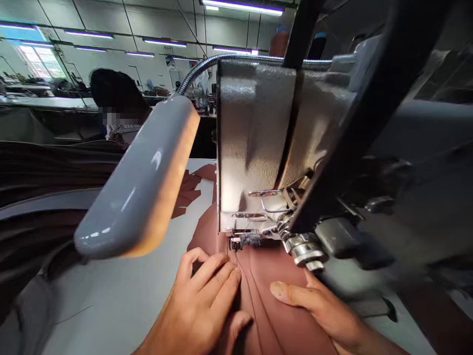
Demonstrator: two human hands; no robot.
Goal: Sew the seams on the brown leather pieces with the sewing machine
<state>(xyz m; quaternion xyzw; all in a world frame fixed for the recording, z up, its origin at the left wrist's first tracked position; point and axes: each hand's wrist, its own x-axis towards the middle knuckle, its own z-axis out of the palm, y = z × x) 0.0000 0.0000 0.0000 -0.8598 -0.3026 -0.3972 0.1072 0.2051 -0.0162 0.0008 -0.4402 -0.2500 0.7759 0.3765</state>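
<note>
Two bare hands are flanking a reddish-brown fabric panel [273, 264], which is lying on the worktable [111, 301] and passing beneath the presser-foot area [235, 242] of an industrial sewing machine [251, 133]. The left hand [207, 296] is resting directly in front of the foot; its bent fingers are lying close together on the fabric, apparently pressing it flat and steadying the creased lines near the needle zone. Its thumb is sitting lower, apart from the fingertips; whether it is pinching a fold, the view is not showing, so I cannot tell. The right hand [325, 310] is lying on the right side of the panel, thumb and visible index finger standing apart, the thumb resting on top; the remaining fingers are staying out of sight. This wide placement is probably keeping the panel spread and square to the foot. The two hands are bracketing the lines that are running from the foot toward the person. A grey work lamp [133, 187] is hanging on a flexible metal gooseneck [207, 63] at left, its lit side facing the machine, presumably for lighting the stitching point without blocking the hands. Cut fabric pieces [187, 193] of matching colour are lying behind the lamp, beside the panel.
</note>
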